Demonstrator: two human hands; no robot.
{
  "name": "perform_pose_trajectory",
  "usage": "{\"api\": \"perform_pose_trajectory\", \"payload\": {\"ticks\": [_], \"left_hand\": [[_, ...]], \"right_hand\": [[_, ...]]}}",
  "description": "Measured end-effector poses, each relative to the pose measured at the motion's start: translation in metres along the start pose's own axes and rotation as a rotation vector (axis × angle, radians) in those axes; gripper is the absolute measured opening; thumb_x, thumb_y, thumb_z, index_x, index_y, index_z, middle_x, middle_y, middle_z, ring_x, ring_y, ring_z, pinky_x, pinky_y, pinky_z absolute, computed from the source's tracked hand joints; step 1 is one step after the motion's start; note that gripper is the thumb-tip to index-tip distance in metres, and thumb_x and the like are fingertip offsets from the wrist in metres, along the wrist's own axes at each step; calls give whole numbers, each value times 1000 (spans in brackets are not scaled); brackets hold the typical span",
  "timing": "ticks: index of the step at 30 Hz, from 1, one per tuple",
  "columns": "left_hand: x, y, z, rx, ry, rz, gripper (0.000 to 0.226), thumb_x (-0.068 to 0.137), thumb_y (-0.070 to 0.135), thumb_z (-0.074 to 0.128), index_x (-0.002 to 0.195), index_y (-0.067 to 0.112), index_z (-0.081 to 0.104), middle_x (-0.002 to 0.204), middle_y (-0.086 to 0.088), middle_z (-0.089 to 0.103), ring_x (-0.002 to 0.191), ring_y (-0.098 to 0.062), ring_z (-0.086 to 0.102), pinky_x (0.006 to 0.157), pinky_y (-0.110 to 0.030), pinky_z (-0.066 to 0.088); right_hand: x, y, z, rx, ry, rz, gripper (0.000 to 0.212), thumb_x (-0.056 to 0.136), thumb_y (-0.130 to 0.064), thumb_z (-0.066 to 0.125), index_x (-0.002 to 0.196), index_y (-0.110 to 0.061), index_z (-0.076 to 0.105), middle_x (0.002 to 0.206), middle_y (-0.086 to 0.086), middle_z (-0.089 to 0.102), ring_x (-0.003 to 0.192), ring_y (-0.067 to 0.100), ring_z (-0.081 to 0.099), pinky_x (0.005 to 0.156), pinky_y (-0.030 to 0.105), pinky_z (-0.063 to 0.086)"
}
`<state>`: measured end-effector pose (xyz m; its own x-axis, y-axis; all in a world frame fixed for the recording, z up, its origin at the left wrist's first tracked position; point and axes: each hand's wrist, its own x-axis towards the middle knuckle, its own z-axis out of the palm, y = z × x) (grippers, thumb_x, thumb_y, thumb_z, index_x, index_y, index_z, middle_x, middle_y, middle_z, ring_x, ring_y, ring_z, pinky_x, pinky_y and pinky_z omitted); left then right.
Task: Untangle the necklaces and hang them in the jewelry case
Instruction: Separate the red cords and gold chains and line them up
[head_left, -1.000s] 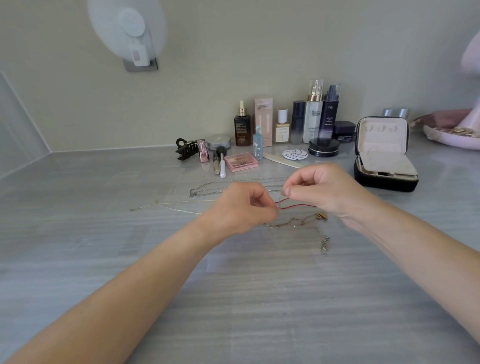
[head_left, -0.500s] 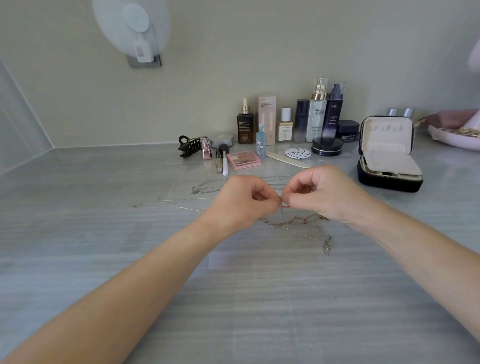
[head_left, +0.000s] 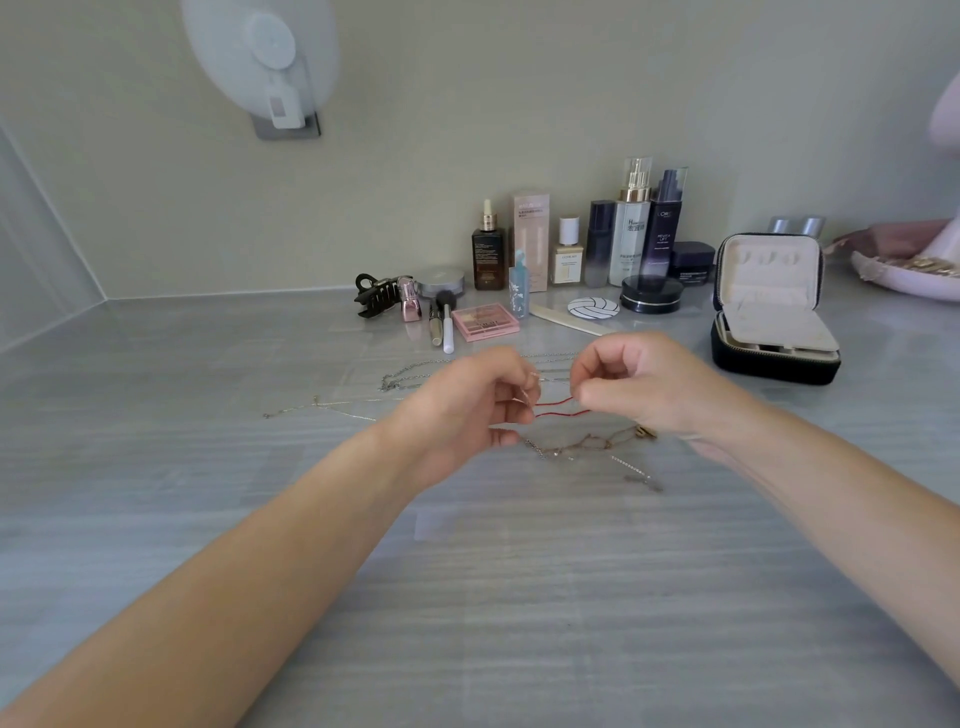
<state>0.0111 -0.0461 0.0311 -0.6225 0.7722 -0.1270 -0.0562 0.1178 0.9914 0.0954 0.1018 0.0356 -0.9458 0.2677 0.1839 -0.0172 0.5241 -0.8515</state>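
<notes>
Parted again, left hand (head_left: 467, 410) and right hand (head_left: 641, 384) pinch red cord (head_left: 563, 414) taut between grips.

The near half of the table (head_left: 467, 597) is open surface, with room to pass low on both sides of your forearms. A red cord (head_left: 556, 408) runs taut from your left hand (head_left: 462, 415) to your right hand (head_left: 644, 384) and bars the gap between them. A silver chain (head_left: 410, 374) sprawls to the left, and a gold chain (head_left: 587, 444) lies under the hands. The open jewelry case (head_left: 769, 364) stands well apart at the right. Bottles (head_left: 631, 228), a palette (head_left: 485, 322) and a nail file (head_left: 566, 318) crowd the back.
</notes>
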Motion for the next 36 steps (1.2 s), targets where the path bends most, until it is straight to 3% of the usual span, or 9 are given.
{"api": "perform_pose_trajectory", "payload": {"ticks": [7, 11, 13, 16, 19, 22, 27, 32, 36], "left_hand": [[3, 0, -11, -147, -19, -68, 27, 79, 23, 37, 52, 21, 41, 64, 5, 55, 62, -13, 46, 63, -30, 33], [5, -1, -14, -110, -5, -76, 29, 81, 25, 39, 52, 22, 39, 55, 7, 50, 60, -13, 45, 62, -29, 33], [6, -2, -13, -95, -2, -82, 29, 85, 26, 41, 56, 22, 40, 50, 8, 45, 56, -12, 45, 61, -28, 33], [6, -1, -9, -112, 19, -70, 31, 91, 28, 45, 61, 20, 43, 41, 9, 35, 44, -9, 40, 61, -26, 37], [6, 1, -11, -198, 30, -52, 32, 92, 29, 46, 61, 20, 46, 40, 10, 27, 39, -8, 30, 55, -26, 40], [5, 6, -17, -292, 78, -42, 34, 90, 32, 47, 58, 21, 46, 41, 10, 24, 37, -6, 26, 43, -19, 34], [3, 12, -27, -378, 126, -48, 34, 88, 33, 49, 56, 22, 44, 41, 10, 21, 36, -5, 19, 39, -16, 10], [0, 15, -25, -233, 73, -115, 31, 90, 34, 47, 62, 21, 48, 42, 10, 25, 32, -2, 20, 34, -13, 9], [-2, 16, -16, -223, 32, -115, 25, 91, 28, 46, 68, 19, 51, 44, 10, 31, 34, -2, 23, 31, -12, 15]], "right_hand": [[0, 1, -2, 97, -45, 73, 20, 77, 0, 54, 64, -14, 58, 74, 4, 70, 70, 12, 60, 71, 22, 44], [1, 1, -4, 288, -77, 134, 24, 83, 0, 44, 65, -14, 50, 60, 2, 66, 66, 15, 63, 71, 27, 43], [1, 0, -6, 345, -80, 154, 22, 84, -1, 41, 66, -13, 47, 45, -2, 53, 57, 17, 57, 68, 27, 44], [2, 0, -12, 372, -68, 195, 20, 86, -5, 45, 70, -15, 47, 41, -6, 34, 46, 13, 39, 53, 21, 38], [3, 2, -20, 384, -95, 212, 14, 85, -6, 56, 73, -13, 56, 44, -7, 34, 41, 9, 33, 55, 24, 33], [3, 4, -26, 311, -150, 214, 3, 81, -10, 62, 81, -8, 64, 46, -7, 43, 39, 7, 35, 53, 21, 34], [4, 5, -34, 196, -253, 241, 11, 84, -14, 60, 79, -10, 69, 48, -6, 48, 40, 5, 38, 47, 14, 35], [3, 6, -34, 31, -239, 236, 7, 78, -19, 68, 74, -14, 70, 50, -7, 54, 42, 4, 41, 48, 14, 38], [-2, -2, -21, -68, -234, 114, 8, 72, -22, 74, 67, -19, 69, 49, -9, 57, 42, 0, 45, 47, 12, 39]]}}
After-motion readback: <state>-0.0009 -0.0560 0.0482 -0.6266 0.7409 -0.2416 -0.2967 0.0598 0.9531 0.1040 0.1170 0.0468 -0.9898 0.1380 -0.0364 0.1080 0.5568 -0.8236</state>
